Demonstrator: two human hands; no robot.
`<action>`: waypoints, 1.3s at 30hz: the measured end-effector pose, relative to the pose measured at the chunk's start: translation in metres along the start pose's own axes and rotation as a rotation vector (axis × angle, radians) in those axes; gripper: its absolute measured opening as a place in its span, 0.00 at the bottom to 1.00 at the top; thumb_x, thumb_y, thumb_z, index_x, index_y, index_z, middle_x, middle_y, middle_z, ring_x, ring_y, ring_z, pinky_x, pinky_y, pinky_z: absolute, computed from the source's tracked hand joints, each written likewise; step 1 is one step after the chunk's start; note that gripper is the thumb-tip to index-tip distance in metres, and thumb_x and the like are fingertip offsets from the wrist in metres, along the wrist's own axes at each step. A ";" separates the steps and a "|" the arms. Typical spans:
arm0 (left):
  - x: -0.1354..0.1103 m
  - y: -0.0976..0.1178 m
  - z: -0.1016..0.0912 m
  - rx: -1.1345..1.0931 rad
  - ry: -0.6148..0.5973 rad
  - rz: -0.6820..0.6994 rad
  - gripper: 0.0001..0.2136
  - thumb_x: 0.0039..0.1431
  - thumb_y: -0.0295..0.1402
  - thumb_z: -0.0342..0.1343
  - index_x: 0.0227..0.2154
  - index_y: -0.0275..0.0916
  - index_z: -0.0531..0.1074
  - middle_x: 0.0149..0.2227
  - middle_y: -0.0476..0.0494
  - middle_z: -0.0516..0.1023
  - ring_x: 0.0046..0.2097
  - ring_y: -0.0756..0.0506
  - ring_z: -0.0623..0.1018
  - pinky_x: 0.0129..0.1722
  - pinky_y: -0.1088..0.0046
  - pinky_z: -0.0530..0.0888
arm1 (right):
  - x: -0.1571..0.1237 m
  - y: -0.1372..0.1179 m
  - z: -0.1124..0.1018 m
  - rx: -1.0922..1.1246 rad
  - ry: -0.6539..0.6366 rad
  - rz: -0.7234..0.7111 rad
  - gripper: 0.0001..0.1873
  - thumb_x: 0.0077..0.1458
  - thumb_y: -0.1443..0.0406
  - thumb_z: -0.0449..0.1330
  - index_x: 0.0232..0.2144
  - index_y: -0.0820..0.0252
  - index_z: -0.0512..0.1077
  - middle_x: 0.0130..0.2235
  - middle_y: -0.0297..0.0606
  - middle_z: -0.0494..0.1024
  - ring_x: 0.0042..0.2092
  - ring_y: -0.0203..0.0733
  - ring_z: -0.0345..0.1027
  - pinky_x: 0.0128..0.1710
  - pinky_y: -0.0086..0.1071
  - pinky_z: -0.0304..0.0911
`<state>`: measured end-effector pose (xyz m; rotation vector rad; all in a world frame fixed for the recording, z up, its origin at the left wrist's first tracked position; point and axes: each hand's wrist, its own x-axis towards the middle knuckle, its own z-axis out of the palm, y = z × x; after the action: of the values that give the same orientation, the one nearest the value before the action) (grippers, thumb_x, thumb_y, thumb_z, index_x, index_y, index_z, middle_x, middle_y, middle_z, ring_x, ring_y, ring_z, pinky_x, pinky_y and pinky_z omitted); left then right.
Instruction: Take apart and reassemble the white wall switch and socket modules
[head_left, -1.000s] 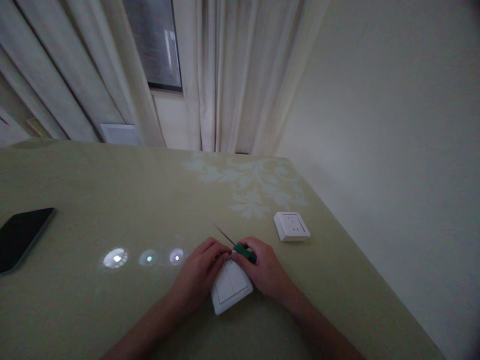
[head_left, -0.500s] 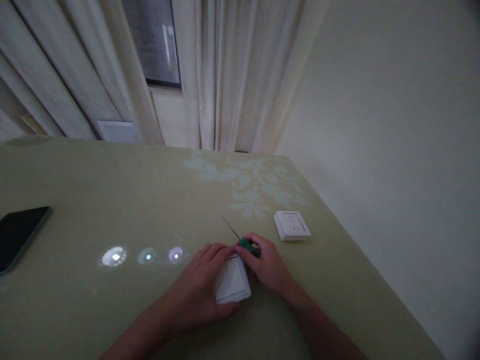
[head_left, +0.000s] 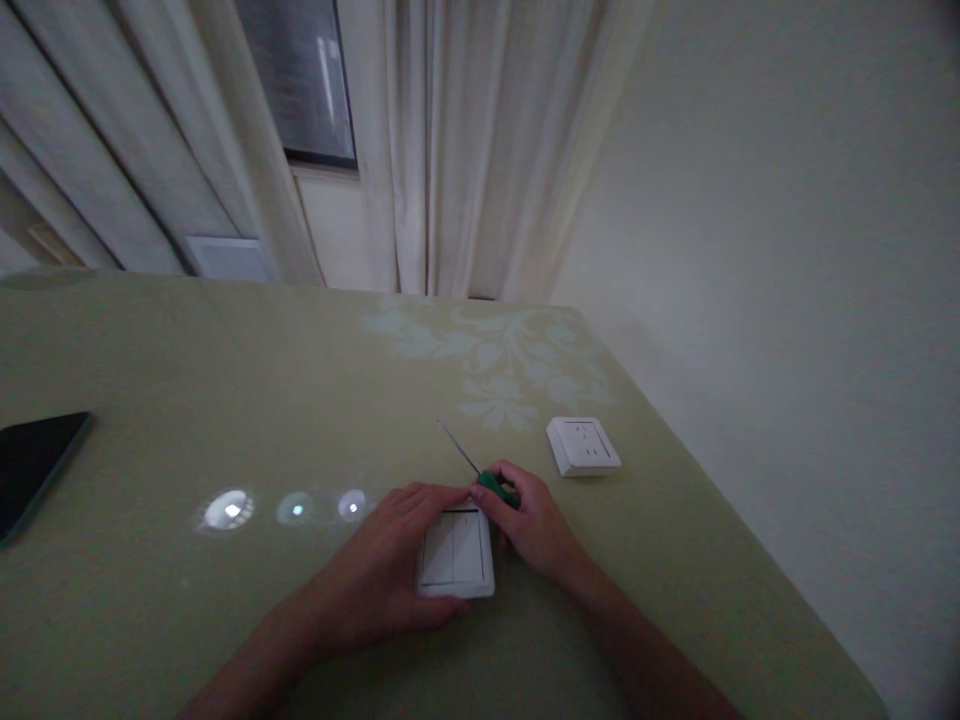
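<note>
A white wall switch [head_left: 455, 552] with a two-part rocker face lies low in the view, its face upward. My left hand [head_left: 394, 560] grips it from the left, fingers along the far edge and thumb at the near edge. At its upper right corner, my right hand [head_left: 529, 515] is closed around the green handle of a screwdriver [head_left: 491, 484]. The thin metal shaft points away to the upper left, clear of the switch. The fingertips of both hands meet near that corner. The underside of the switch is hidden.
A white wall socket [head_left: 585, 446] sits on the green table [head_left: 300, 400] beyond my right hand. At the left edge lies a dark phone-like slab [head_left: 37, 465]. A wall [head_left: 787, 300] borders the table on the right; curtains [head_left: 495, 150] hang behind it.
The switch has turned slightly and shifted a little left, now more square to me. My left hand has moved with it. The right hand still holds the screwdriver in nearly the same place.
</note>
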<state>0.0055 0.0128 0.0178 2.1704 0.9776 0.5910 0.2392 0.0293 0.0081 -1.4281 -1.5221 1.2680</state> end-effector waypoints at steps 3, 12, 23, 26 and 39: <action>-0.001 0.000 -0.002 -0.017 -0.011 -0.004 0.44 0.48 0.31 0.74 0.68 0.52 0.63 0.63 0.41 0.77 0.62 0.32 0.76 0.64 0.49 0.73 | 0.000 0.000 0.000 0.004 -0.008 0.006 0.17 0.62 0.49 0.65 0.35 0.56 0.72 0.29 0.31 0.72 0.23 0.35 0.64 0.20 0.28 0.59; 0.000 -0.001 -0.002 -0.020 -0.004 0.043 0.42 0.49 0.30 0.74 0.66 0.53 0.63 0.64 0.43 0.75 0.63 0.35 0.74 0.64 0.52 0.73 | 0.000 0.000 0.000 -0.063 0.034 -0.056 0.12 0.62 0.54 0.65 0.35 0.55 0.73 0.32 0.33 0.75 0.32 0.40 0.69 0.30 0.30 0.63; 0.000 0.000 -0.002 -0.001 -0.022 0.050 0.39 0.52 0.32 0.72 0.65 0.51 0.63 0.63 0.41 0.75 0.63 0.33 0.74 0.64 0.50 0.72 | 0.001 -0.001 -0.001 -0.101 0.047 -0.064 0.10 0.63 0.56 0.64 0.35 0.56 0.74 0.32 0.34 0.76 0.34 0.41 0.68 0.32 0.32 0.62; 0.000 0.002 -0.004 -0.015 -0.030 0.045 0.40 0.51 0.30 0.73 0.65 0.52 0.63 0.63 0.42 0.75 0.62 0.34 0.75 0.64 0.51 0.72 | 0.001 -0.001 -0.001 -0.117 0.045 -0.085 0.10 0.63 0.57 0.63 0.35 0.56 0.73 0.32 0.33 0.75 0.34 0.40 0.68 0.35 0.33 0.62; 0.002 0.002 -0.008 -0.020 -0.077 0.048 0.41 0.51 0.33 0.75 0.66 0.55 0.63 0.66 0.46 0.73 0.65 0.35 0.73 0.66 0.52 0.69 | 0.002 0.003 -0.001 -0.142 0.044 -0.113 0.10 0.62 0.56 0.63 0.35 0.57 0.74 0.33 0.34 0.77 0.36 0.42 0.69 0.39 0.34 0.62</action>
<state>0.0027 0.0160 0.0250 2.1872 0.8779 0.5336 0.2413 0.0309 0.0052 -1.4273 -1.6664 1.0726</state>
